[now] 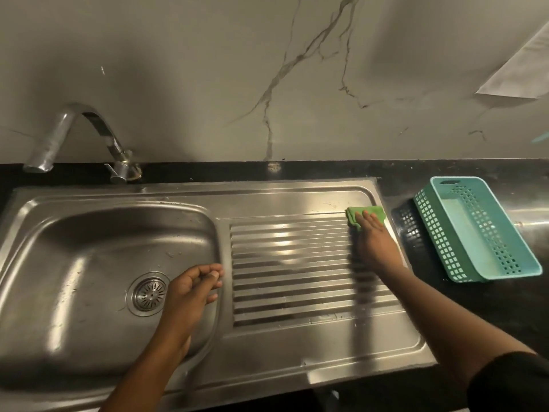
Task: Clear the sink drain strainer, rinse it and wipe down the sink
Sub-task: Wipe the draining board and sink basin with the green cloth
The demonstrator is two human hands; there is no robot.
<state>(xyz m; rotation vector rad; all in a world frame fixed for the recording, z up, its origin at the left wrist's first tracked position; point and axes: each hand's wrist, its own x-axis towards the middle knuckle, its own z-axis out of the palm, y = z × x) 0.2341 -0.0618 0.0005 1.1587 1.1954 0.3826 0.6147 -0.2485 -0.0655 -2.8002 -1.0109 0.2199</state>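
Wiping the drainboard – right hand flat on a green cloth, left hand idle over the basin.

The right hand (372,242) lies with its fingers straight, pressing the folded green cloth (361,214) onto the far right corner of the steel drainboard (291,263), just where the ridges end. The left hand (190,288) hovers over the right side of the sink (74,248) basin, fingers loosely curled toward the thumb, with nothing that I can see in them. The drain strainer (149,293) sits in its hole at the bottom of the basin, just left of that hand. A curved tap (59,129) stands behind the basin – its spout points down at the far left corner. On the black counter (490,316) to the right, near the cloth but apart from it, a green plastic basket (439,233) rests tilted.
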